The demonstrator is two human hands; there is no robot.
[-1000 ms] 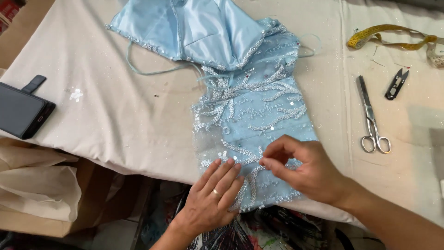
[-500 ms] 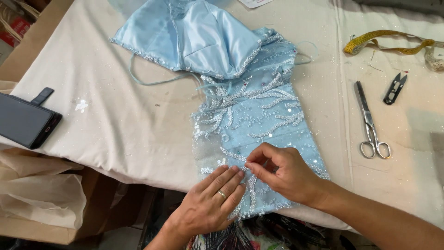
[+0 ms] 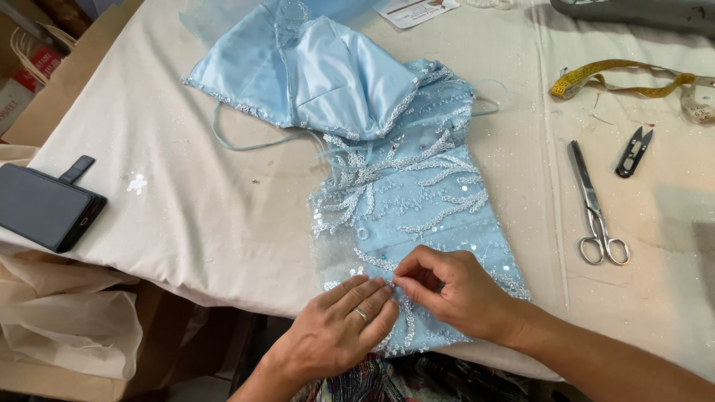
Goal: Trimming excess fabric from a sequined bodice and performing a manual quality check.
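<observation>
Across the cream cloth-covered table (image 3: 186,223) I see a pale blue dress (image 3: 402,193) spread out, its satin bodice lying toward the far edge and its beaded, sequinned skirt panel running down to the near edge, where the hem hangs just over the side. My left hand (image 3: 339,331) lies flat and open on the lower part of that beaded panel, fingers together and pressing the fabric down, a ring on one finger. My right hand (image 3: 447,286) sits just beside it, touching it at the fingertips; thumb and forefinger are pinched together on the beadwork, though whether they grip a needle or only a bead is too small for me to tell. Off to the left, well apart from the dress, a dark phone (image 3: 46,208) in a flap case rests near the table's edge, with crumpled cream fabric (image 3: 67,320) below it. To the right of the dress lies a pair of long steel scissors (image 3: 596,208), blades pointing away from me, and just beyond them small black thread snips (image 3: 633,151). A yellow measuring tape (image 3: 618,78) curls at the far right.
</observation>
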